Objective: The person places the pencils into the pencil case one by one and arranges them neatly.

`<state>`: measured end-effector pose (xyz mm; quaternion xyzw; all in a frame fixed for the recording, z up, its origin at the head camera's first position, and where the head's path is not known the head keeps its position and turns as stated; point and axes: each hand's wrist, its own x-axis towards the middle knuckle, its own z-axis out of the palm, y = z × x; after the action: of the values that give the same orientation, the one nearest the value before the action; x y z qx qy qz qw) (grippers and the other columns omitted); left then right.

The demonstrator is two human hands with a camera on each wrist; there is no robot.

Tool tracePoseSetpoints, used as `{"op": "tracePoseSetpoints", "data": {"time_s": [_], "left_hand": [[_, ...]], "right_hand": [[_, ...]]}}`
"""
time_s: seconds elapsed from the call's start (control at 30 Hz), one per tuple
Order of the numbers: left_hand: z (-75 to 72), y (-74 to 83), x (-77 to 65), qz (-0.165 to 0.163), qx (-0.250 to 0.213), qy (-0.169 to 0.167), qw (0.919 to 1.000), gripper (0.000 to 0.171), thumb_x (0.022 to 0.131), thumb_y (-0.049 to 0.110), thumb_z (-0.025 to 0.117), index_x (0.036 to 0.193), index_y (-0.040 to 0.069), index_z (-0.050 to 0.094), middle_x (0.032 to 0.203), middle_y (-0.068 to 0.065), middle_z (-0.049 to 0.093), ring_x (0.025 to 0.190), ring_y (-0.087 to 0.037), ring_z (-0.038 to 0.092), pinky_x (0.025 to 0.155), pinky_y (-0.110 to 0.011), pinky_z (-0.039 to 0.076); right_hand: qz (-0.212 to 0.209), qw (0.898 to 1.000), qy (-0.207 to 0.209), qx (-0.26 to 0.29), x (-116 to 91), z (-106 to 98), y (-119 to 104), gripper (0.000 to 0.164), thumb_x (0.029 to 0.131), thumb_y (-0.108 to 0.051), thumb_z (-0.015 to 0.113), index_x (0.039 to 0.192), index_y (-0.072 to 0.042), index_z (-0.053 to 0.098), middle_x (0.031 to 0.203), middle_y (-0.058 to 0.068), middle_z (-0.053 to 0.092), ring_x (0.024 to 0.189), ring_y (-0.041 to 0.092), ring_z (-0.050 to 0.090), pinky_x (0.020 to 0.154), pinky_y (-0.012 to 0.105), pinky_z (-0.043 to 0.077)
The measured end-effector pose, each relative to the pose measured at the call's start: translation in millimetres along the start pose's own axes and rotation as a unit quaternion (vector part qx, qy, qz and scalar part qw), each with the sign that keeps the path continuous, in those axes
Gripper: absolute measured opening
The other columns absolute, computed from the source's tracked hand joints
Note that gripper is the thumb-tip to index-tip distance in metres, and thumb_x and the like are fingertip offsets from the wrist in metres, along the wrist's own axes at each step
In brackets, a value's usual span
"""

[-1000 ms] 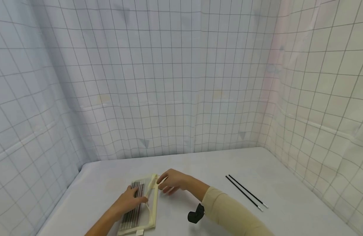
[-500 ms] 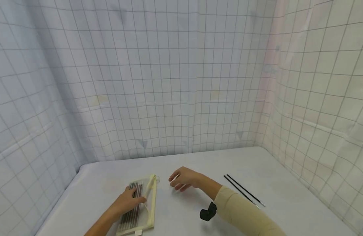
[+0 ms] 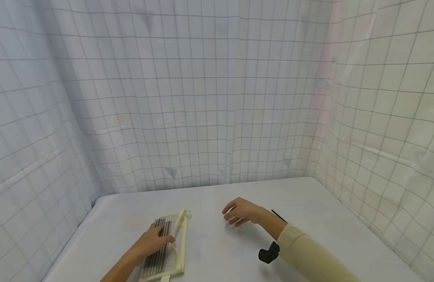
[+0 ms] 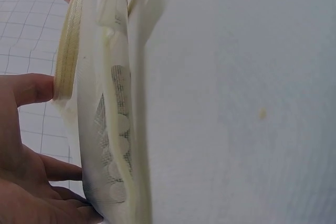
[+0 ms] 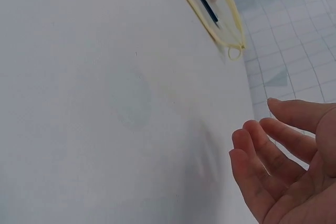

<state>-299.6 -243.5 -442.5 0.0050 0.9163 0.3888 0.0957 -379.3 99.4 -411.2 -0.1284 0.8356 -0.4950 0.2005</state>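
A clear zip pouch with pale yellow edging lies on the left of the table, with several dark slender sticks inside it. My left hand rests on top of the pouch, fingers spread. In the left wrist view its thumb touches the yellow zip and the other fingertips press the clear side. My right hand holds nothing and hovers over the table right of the pouch, fingers slightly bent. Beyond the right wrist shows the end of a black stick; the rest is hidden by the forearm.
The white table is enclosed by white grid-patterned curtains at the back and both sides. A black wrist camera hangs below my right sleeve. A small ring sits at the pouch's corner.
My right hand has drawn away from the pouch's far corner and moved right, its forearm now covering most of two black sticks seen before. The left hand stays on the pouch.
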Motion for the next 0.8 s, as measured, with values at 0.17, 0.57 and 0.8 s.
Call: {"op": "tracePoseSetpoints", "data": {"time_s": [0.17,0.57,0.8], "left_hand": [[-0.3,1.0,0.4,0.002,0.0,0.001,1.0,0.094,0.093,0.047,0.071,0.15,-0.018,0.034,0.154,-0.051,0.007,0.137,-0.071,0.015,0.104,-0.08,0.026],[1.7,-0.4,-0.3,0.005,0.002,0.01,0.9999,0.092,0.092,0.045,0.071,0.148,-0.019,0.035,0.153,-0.052,0.009,0.138,-0.071,0.016,0.105,-0.079,0.026],[-0.3,0.1,-1.4,-0.001,-0.012,0.011,0.9999,0.091,0.091,0.043,0.072,0.148,-0.019,0.037,0.153,-0.051,0.012,0.138,-0.07,0.018,0.106,-0.078,0.026]], "right_hand": [[0.006,1.0,0.01,0.003,-10,-16,9,0.032,0.093,-0.01,0.076,0.122,0.002,0.07,0.102,0.007,0.074,0.089,0.024,0.072,0.077,0.039,0.061],[0.022,0.996,0.079,-0.024,-32,-55,47,0.026,0.094,-0.009,0.075,0.118,-0.001,0.072,0.1,0.006,0.072,0.085,0.022,0.069,0.073,0.038,0.061],[0.009,0.997,0.077,-0.01,-54,-85,61,0.033,0.093,-0.003,0.074,0.124,0.005,0.067,0.106,0.012,0.072,0.085,0.024,0.068,0.072,0.038,0.06]]}}
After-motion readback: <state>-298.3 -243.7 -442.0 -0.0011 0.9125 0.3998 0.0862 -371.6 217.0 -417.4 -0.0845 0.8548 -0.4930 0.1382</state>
